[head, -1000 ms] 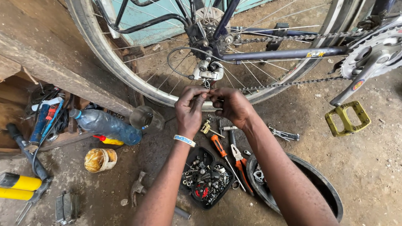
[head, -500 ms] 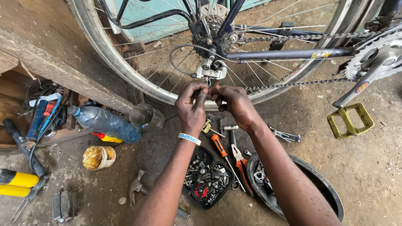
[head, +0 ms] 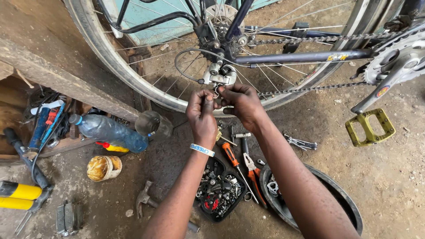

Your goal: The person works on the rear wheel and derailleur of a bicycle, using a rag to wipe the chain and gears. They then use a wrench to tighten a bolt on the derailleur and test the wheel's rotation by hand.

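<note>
Left of the rear derailleur (head: 218, 78), low on the dirt floor (head: 389, 177), lie a yellow pump (head: 15, 196), a ribbed blue plastic bottle (head: 108, 129) and a rusty round tin (head: 103, 167). Directly under the derailleur, the left hand (head: 202, 116) and right hand (head: 241, 102) pinch a small metal part that hangs from it. Below them sits a black tray (head: 220, 190) of greasy bolts. Far right is a square yellow pedal (head: 370, 127).

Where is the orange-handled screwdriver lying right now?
In the head view, the orange-handled screwdriver lies on the dirt floor between the person's forearms, just below the left hand, beside the red-handled pliers and above the black tray of small metal parts.
</note>
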